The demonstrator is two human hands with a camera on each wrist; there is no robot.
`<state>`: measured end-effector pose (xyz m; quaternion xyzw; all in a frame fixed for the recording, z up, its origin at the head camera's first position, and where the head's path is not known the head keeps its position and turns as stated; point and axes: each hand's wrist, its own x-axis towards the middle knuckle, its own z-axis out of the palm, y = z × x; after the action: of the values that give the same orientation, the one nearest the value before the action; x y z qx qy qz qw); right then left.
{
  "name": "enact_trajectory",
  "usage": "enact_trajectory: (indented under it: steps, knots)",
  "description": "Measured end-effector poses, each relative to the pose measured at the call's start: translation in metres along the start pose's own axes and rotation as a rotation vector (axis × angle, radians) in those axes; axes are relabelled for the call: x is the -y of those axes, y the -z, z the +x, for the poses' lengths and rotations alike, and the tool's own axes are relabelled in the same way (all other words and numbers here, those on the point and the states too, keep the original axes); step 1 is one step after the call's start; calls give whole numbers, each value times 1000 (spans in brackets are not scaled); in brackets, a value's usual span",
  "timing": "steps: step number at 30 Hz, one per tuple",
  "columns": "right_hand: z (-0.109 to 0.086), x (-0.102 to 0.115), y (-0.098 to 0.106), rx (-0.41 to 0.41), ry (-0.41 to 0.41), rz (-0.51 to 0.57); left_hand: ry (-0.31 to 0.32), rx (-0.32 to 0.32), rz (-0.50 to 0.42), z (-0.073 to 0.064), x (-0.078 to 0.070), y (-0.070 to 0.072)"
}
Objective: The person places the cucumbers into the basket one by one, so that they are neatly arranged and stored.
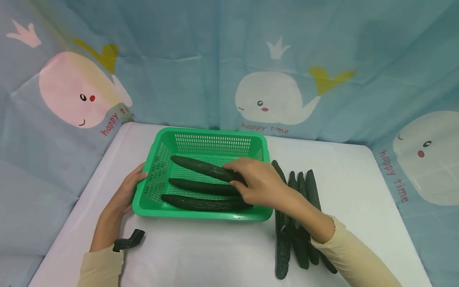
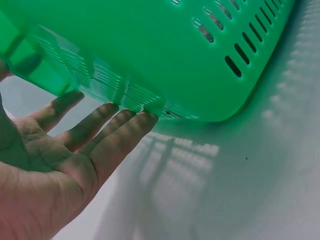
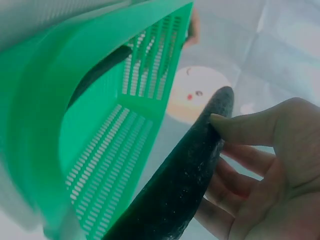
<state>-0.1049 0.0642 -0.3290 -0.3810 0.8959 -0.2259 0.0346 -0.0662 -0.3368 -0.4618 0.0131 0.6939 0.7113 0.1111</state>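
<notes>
In the head view my right hand point(image 1: 259, 183) grips one end of a dark green cucumber point(image 1: 201, 166) over the green plastic basket point(image 1: 201, 217). The right wrist view shows the thumb on one side of this cucumber point(image 3: 172, 185) and fingers on the other. Two more cucumbers lie in the basket, a middle one point(image 1: 201, 186) and a front one point(image 1: 204, 203), roughly side by side. My left hand point(image 1: 127, 189) holds the basket's left side, thumb at the rim; in the left wrist view its fingers point(image 2: 122, 135) are extended against the outer wall.
Right of the basket, several cucumbers point(image 1: 283, 255) lie in a loose group on the white table point(image 1: 201, 255), partly under my right forearm. A blue curtain point(image 1: 201, 79) with whale prints hangs behind and at both sides. A black device point(image 1: 129, 240) sits on my left wrist.
</notes>
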Motion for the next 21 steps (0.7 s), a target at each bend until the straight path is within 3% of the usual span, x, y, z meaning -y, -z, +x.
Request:
enact_trajectory:
  steps: [11,16,21]
  knots:
    - [26,19,-16,77,75,-20,-18,6,2,-2,0,1]
    - [26,19,-21,62,35,-22,-25,34,7,3,2,-2]
    - [18,8,-23,52,-14,-48,-6,-1,13,3,3,-1]
